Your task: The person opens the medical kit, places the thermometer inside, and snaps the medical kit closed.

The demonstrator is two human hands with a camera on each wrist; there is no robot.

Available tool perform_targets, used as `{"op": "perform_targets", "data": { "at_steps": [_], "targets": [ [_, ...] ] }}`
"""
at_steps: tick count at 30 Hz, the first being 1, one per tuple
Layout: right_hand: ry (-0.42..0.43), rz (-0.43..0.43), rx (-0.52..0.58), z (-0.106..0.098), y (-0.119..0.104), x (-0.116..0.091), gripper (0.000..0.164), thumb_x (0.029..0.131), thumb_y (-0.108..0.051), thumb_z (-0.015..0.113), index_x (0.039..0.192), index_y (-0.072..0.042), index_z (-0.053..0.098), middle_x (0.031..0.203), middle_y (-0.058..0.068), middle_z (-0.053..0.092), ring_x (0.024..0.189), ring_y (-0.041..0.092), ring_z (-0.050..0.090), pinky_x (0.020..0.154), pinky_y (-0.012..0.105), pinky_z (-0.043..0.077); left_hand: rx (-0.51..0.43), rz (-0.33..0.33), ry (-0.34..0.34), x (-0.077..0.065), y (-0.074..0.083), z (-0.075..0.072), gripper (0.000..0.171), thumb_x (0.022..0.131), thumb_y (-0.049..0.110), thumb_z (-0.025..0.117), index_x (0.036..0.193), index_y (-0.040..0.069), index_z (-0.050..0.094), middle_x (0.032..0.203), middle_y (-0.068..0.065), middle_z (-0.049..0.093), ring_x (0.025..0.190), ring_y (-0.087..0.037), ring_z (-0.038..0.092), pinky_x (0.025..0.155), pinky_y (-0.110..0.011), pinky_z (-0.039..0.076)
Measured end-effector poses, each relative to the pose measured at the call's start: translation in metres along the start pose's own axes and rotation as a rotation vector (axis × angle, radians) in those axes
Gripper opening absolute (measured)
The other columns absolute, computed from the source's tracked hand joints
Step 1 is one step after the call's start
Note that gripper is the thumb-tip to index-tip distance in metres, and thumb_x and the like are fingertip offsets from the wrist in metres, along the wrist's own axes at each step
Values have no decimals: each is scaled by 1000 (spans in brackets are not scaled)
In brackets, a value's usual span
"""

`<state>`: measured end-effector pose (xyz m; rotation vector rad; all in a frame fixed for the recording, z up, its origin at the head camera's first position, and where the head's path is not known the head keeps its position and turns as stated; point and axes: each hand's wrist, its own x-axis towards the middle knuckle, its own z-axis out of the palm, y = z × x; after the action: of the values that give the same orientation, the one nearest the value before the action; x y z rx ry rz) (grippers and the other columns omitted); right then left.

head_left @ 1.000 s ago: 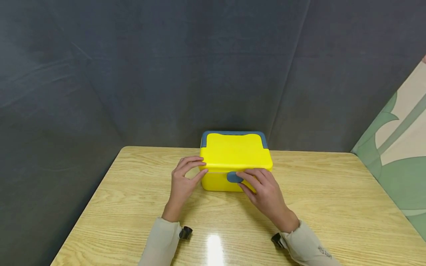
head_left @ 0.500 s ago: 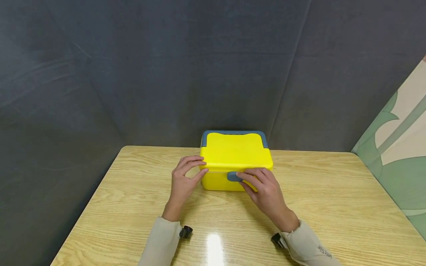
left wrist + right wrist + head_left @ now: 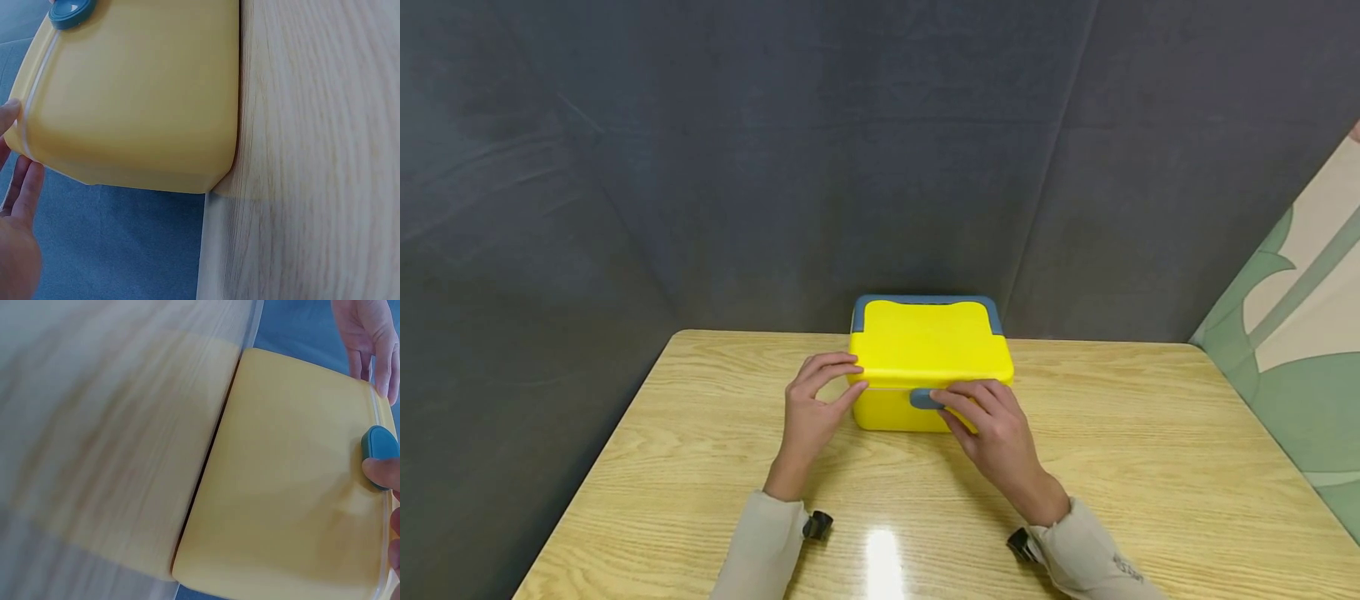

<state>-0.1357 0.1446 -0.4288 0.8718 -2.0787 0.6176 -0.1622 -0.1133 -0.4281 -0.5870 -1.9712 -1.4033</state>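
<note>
A yellow plastic box [image 3: 932, 346] with a lid sits near the back edge of the table, its blue carry handle [image 3: 925, 298] folded flat along the rear of the lid. On its front is a rounded blue latch [image 3: 921, 398], close under the lid seam. My left hand [image 3: 811, 408] holds the lid's left front corner, thumb in front and fingers around the side. My right hand [image 3: 1002, 429] pinches the right end of the latch. In the right wrist view, the thumb [image 3: 378, 472] lies against the lower part of the latch; the other fingers are partly cut off.
The box stands on a pale wooden table [image 3: 715, 517], right in front of a dark grey cloth backdrop [image 3: 820, 167]. At the right hangs a panel with green leaf shapes [image 3: 1285, 358]. A black wrist mount [image 3: 817, 525] sits at the left cuff.
Both hands stay in nearly the same place on the box. The latch looks slightly flatter in the head view than a second ago. The lid has stayed down.
</note>
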Motion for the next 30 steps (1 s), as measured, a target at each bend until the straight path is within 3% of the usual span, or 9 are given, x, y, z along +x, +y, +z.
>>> {"op": "perform_targets", "data": {
  "at_steps": [4,11,19,23,27,30],
  "targets": [
    [-12,6,2,0,-1,0,21,93,-21,72,112,-14,75,105,3,71,97,25,58,90,33,44,-16,0,-5,0,0,-1,22,76,0,84,96,6,77,109,-11,72,107,-25,62,97,-15,48],
    [-10,15,-2,-2,-1,0,42,75,1,81,113,-16,75,104,3,70,97,26,57,89,34,44,-30,31,-6,0,0,-2,22,78,3,83,98,8,78,110,-10,72,107,-24,62,97,-17,49],
    [-55,43,-34,-6,-4,-1,44,75,0,83,115,-17,75,105,4,71,98,25,57,89,35,44,-30,9,-17,0,-1,-2,21,78,4,84,98,9,78,110,-8,72,107,-23,62,97,-18,49],
    [-64,48,-44,-7,-6,0,41,79,-3,81,117,-17,75,106,4,70,97,25,56,87,35,45,-36,15,-20,0,-1,-1,21,78,5,84,98,9,78,110,-7,72,108,-23,62,97,-17,49],
    [-77,59,-46,-10,-7,1,22,98,-23,64,117,-17,75,107,4,70,96,24,56,85,36,45,-40,33,-14,1,0,1,22,77,2,84,97,8,78,109,-9,72,106,-23,62,96,-16,49],
    [-81,65,-37,-11,-6,1,38,104,-39,47,117,-17,75,107,4,69,95,24,57,84,36,45,-40,33,-18,1,0,1,22,77,1,84,98,7,78,109,-10,72,106,-23,62,97,-16,49]
  ]
}}
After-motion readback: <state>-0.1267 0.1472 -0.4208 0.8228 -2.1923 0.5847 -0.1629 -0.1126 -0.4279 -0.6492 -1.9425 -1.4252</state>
